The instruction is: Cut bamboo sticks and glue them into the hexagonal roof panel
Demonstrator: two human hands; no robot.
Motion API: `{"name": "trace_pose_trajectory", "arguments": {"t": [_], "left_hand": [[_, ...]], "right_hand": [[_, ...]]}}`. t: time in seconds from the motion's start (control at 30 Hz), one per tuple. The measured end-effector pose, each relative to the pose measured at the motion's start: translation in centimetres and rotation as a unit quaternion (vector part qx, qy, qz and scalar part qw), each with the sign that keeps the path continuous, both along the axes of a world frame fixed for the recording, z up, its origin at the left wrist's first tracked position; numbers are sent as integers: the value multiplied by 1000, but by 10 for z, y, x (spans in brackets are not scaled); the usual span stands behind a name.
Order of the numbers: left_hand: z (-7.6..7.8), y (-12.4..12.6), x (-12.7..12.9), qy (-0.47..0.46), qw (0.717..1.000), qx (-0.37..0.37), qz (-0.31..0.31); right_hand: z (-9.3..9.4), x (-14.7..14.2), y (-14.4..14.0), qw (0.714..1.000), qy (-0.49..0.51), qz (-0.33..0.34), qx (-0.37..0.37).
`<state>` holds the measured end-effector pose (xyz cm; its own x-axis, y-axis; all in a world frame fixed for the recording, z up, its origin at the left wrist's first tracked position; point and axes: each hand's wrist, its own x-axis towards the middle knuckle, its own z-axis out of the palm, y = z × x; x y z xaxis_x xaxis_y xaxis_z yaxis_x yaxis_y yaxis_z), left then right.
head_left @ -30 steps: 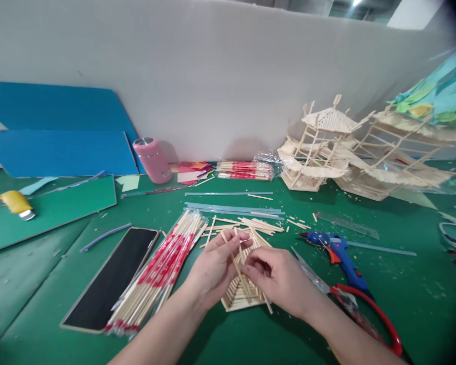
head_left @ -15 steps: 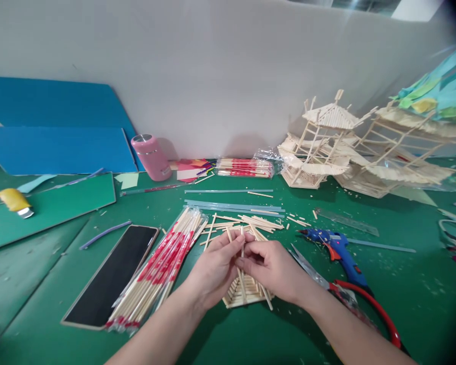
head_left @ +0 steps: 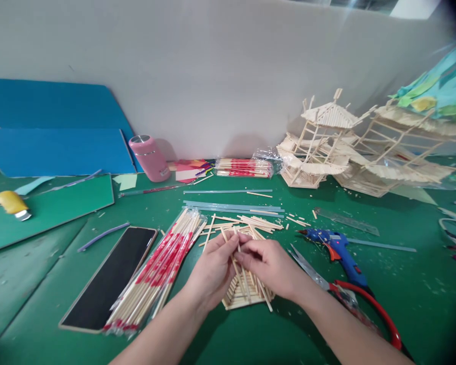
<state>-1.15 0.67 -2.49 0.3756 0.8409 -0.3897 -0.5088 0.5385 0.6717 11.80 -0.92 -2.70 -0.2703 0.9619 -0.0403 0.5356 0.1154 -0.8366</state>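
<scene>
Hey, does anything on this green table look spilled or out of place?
The bagged wooden sticks overlap the phone, an odd resting place. Loose cut sticks lie jumbled near the blue glue sticks, unbundled.

Left hand [head_left: 215,263] and right hand [head_left: 269,266] meet, pinching thin wooden sticks [head_left: 244,280] above stick frame [head_left: 238,301]. Left of left hand: bagged sticks [head_left: 163,268], then phone [head_left: 110,279]. Right of right hand: scissors [head_left: 314,274], then blue glue gun [head_left: 342,253].
</scene>
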Motion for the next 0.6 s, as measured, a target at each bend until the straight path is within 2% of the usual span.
{"name": "trace_pose_trajectory", "arguments": {"t": [0.1,0.2,0.4,0.6], "left_hand": [[2,5,-6,36,998,-15,45],[-1,11,-11,43,997,-16,62],[-14,13,-9,13,998,-34,45],[-22,-1,5,22,998,-61,17]], "right_hand": [[4,19,8,997,-31,-56,31],[1,39,12,989,-85,-108,47],[-14,43,3,982,-168,-86,30],[-17,34,-2,976,-203,-71,28]]}}
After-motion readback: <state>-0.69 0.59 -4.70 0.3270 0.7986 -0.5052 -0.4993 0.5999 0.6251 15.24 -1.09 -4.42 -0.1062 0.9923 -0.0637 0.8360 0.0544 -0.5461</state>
